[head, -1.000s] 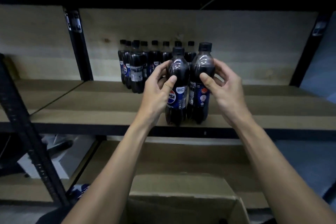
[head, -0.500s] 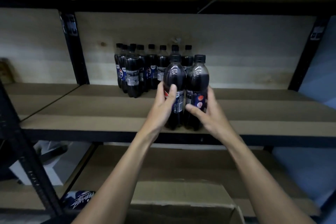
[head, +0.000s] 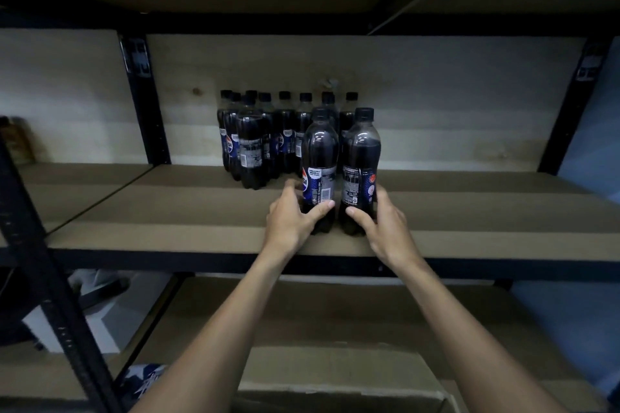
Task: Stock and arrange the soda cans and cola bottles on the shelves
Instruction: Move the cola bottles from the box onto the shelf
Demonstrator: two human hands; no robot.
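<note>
Two dark cola bottles stand upright side by side on the wooden shelf [head: 174, 238], near its front edge. My left hand [head: 292, 218] grips the left bottle [head: 320, 157] low on its body, thumb across the front. My right hand [head: 382, 225] grips the right bottle [head: 361, 157] the same way near its base. Behind them, toward the back wall, several more cola bottles [head: 255, 144] stand in a tight cluster. No soda cans are in view.
Black metal uprights [head: 147, 104] frame the shelf bay, and one [head: 50, 278] runs close at the front left. An upper shelf hangs overhead. Below lies a lower shelf, and an open cardboard box [head: 339, 389] sits at the bottom edge.
Both hands have slid down from the bottles' shoulders to their bases, and the two bottles have moved slightly deeper onto the shelf.
</note>
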